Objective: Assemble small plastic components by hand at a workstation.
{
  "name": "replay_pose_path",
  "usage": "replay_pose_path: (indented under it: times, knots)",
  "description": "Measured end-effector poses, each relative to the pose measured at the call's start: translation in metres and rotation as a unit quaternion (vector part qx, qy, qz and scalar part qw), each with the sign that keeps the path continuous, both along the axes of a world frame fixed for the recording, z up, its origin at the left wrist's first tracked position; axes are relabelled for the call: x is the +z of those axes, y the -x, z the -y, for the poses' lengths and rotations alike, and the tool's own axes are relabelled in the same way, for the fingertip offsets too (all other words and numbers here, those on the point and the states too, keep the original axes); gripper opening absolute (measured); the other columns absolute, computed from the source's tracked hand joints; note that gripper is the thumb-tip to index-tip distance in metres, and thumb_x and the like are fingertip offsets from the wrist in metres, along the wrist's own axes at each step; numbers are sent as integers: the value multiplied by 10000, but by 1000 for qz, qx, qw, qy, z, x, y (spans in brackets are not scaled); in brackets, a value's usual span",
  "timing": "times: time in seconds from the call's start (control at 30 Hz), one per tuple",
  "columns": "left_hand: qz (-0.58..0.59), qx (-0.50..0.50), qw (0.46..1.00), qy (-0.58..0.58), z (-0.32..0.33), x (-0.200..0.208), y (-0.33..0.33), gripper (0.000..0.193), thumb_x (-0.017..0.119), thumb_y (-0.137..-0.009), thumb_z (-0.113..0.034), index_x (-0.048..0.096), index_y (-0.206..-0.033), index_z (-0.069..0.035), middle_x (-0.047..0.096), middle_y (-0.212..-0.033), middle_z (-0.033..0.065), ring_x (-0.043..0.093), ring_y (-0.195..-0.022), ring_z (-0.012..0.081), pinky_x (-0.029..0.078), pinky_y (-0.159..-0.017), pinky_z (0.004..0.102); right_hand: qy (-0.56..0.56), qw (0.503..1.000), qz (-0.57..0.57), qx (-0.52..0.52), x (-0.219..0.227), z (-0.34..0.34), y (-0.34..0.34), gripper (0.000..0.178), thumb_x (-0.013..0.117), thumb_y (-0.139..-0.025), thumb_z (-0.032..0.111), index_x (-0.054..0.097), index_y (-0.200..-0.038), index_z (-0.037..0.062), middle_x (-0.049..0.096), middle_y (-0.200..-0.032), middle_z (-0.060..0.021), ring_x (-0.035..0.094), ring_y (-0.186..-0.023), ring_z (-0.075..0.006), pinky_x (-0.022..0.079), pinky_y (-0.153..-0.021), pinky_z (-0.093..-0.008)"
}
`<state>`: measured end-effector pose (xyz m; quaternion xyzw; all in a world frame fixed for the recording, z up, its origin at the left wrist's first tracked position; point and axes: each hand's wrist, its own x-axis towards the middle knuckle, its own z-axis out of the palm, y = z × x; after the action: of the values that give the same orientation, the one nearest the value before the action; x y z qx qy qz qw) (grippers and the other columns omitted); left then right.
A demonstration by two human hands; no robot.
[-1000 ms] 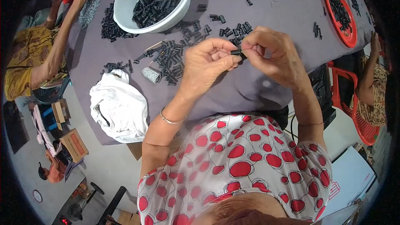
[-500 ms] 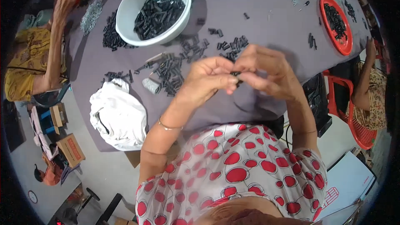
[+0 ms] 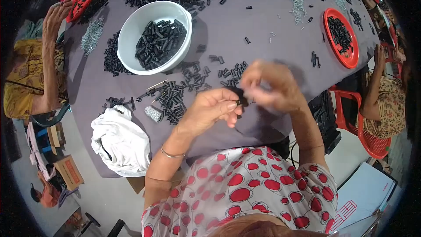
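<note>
My left hand (image 3: 206,110) is closed, pinching a small black plastic part (image 3: 239,102) between thumb and fingers above the table's near side. Close by on the right, my right hand (image 3: 274,87) is raised and smeared by motion, so whether its fingers hold anything does not show. Beyond both hands lies a loose group of short black tube-like parts (image 3: 232,72). Another scattered heap of black parts (image 3: 172,101) spreads left of my left hand. A pale bowl (image 3: 124,57), partly filled with similar black parts, stands farther back.
A white cloth (image 3: 120,142) lies at the near left edge beside a speckled grey lump (image 3: 153,114). A red oval tray (image 3: 356,57) of black parts sits at right. Small silvery pieces (image 3: 92,37) form piles. Co-workers' arms (image 3: 52,68) show at both sides.
My right hand has pulled slightly away from my left hand, which keeps the black part. The view has shifted, so the table appears lower in the picture.
</note>
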<state>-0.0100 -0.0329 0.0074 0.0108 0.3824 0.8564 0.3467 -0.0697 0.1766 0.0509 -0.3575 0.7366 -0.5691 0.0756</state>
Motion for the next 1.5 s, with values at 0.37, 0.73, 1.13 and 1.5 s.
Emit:
replay_pose_path:
  times: [0.37, 0.73, 1.13, 1.5]
  knots:
    - [-5, 51, 999, -20, -5, 2, 2, 168, 565, -912, -127, 560, -1013, 8, 621, -889, 93, 598, -693, 124, 526, -616, 259, -255, 859, -305, -322, -56, 8, 57, 101, 647, -727, 129, 583, -765, 61, 523, -747, -83, 543, -685, -300, 434, -576, -398]
    - [-13, 81, 997, -1, -8, 9, 1, 145, 563, -912, -113, 562, -987, 11, 619, -868, 84, 596, -673, 110, 521, -607, 239, -130, 950, -60, -278, -30, 3, 9, 108, 638, -752, 42, 608, -853, 20, 623, -768, -62, 604, -669, -175, 471, -628, -287]
    - [-3, 115, 992, 53, -10, 11, 2, 137, 566, -906, -86, 557, -995, 17, 626, -858, 96, 600, -647, 110, 527, -606, 244, 60, 968, 187, -157, -12, 1, -28, 80, 611, -823, 13, 593, -901, 3, 566, -813, 7, 511, -752, -53, 426, -656, -195]
    - [-1, 119, 990, 75, -12, 12, 3, 153, 571, -908, -109, 562, -1004, 10, 630, -857, 87, 603, -656, 109, 527, -610, 241, 56, 988, 34, -138, -16, 9, -28, 132, 626, -762, -52, 597, -876, 9, 612, -837, -44, 588, -768, -127, 464, -680, -235]
